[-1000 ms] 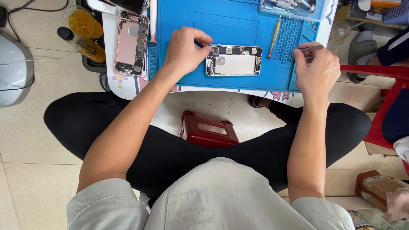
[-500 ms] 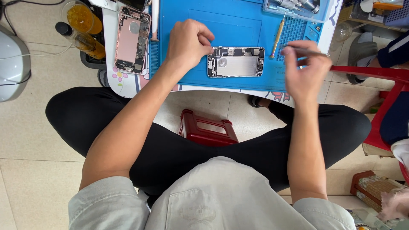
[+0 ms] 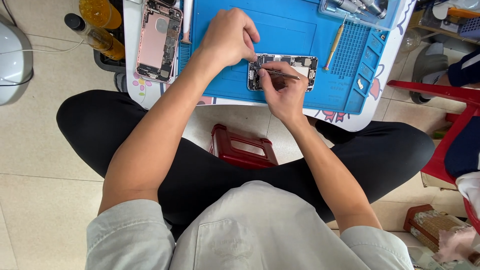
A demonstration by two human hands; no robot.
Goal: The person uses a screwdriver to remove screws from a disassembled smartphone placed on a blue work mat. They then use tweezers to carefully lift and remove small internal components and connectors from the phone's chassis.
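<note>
An opened phone (image 3: 300,67) with its inner parts showing lies on a blue work mat (image 3: 295,25). My left hand (image 3: 227,37) rests at the phone's left end, fingers curled against its edge. My right hand (image 3: 282,92) is over the phone's near side and grips thin metal tweezers (image 3: 282,74), with the tips pointing left into the phone near my left fingers. Part of the phone is hidden under both hands.
A second opened phone shell, pink (image 3: 160,40), lies on the white table (image 3: 135,90) left of the mat. A yellow-handled screwdriver (image 3: 334,45) lies on the mat at right. Amber bottles (image 3: 97,35) stand far left. A red stool (image 3: 242,147) sits between my legs; a red chair (image 3: 450,100) is at right.
My right hand has come left from the mat's right edge onto the phone with the tweezers. The view has shifted so the table sits closer and more to the right.
</note>
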